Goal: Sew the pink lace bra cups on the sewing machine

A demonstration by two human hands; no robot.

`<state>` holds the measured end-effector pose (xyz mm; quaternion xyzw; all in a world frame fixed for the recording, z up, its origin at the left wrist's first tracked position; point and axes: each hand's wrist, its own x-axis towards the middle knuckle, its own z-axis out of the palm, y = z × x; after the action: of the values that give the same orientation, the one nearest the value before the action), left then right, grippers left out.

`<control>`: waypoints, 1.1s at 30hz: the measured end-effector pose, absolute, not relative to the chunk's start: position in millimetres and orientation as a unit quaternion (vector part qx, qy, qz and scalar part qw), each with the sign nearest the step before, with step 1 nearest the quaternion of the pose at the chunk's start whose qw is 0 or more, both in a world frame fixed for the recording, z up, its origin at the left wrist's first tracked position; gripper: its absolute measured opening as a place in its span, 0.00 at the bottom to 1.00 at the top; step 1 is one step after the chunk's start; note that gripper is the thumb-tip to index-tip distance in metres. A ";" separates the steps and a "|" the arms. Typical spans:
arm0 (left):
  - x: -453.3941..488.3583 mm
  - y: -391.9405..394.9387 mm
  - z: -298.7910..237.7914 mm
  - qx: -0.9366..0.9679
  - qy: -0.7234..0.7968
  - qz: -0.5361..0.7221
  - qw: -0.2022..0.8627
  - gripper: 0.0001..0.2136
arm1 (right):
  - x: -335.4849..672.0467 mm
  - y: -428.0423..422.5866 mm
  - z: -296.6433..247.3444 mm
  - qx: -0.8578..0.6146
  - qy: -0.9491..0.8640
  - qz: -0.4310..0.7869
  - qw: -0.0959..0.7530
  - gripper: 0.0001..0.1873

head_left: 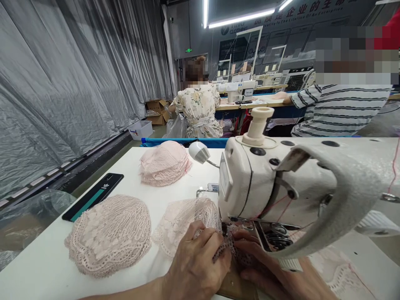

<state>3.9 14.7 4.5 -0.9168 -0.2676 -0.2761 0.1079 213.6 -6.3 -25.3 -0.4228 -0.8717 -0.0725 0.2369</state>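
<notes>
A white sewing machine [281, 183] stands on the white table [46, 258]. My left hand [196, 262] lies on a pink lace piece [187, 216] at the machine's needle, fingers curled and pressing the lace down. My right hand [265, 271] rests under the machine arm, fingers pinching the same lace from the right. The needle area is partly hidden by the machine head. A stack of pink lace pieces [109, 235] sits left of my hands, and another stack [164, 162] lies farther back.
A black ruler [93, 196] lies at the table's left edge. A small lamp [200, 152] juts from the machine. Grey plastic curtain hangs at left. Two people sit with their backs turned at sewing tables behind: one in a floral dress [200, 108], one in a striped shirt [340, 110].
</notes>
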 end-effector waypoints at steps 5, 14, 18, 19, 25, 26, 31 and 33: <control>3.1 15.2 4.1 -0.923 -0.263 -0.262 0.104 0.06 | 212.9 -5.7 -23.7 -0.419 -0.867 -0.087 0.255 0.14; 1.2 13.9 7.5 -0.932 -0.282 -0.218 0.059 0.05 | 208.3 -5.9 -17.8 -0.422 -0.868 -0.036 0.257 0.11; 2.2 12.9 6.8 -0.930 -0.289 -0.219 0.062 0.07 | 207.0 -8.5 -16.3 -0.424 -0.867 -0.036 0.259 0.12; 2.4 12.8 6.3 -0.931 -0.288 -0.217 0.061 0.07 | 206.9 -9.4 -14.9 -0.427 -0.866 -0.041 0.256 0.13; 2.5 12.5 3.7 -0.929 -0.292 -0.219 0.053 0.03 | 205.5 -12.8 -4.5 -0.428 -0.866 -0.078 0.245 0.14; 2.8 12.4 3.5 -0.928 -0.293 -0.223 0.054 0.02 | 205.0 -12.6 -3.9 -0.425 -0.866 -0.079 0.251 0.13; 3.8 12.0 3.2 -0.926 -0.284 -0.241 0.061 0.03 | 204.7 -11.7 -6.9 -0.422 -0.865 -0.080 0.259 0.13; 3.9 12.0 3.1 -0.925 -0.285 -0.244 0.062 0.03 | 205.2 -12.1 -8.6 -0.427 -0.866 -0.075 0.251 0.13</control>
<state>3.9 12.0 3.1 -0.9249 -0.2848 -0.2441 0.0619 205.2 -12.1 -8.6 -0.4269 -0.8656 -0.0749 0.2508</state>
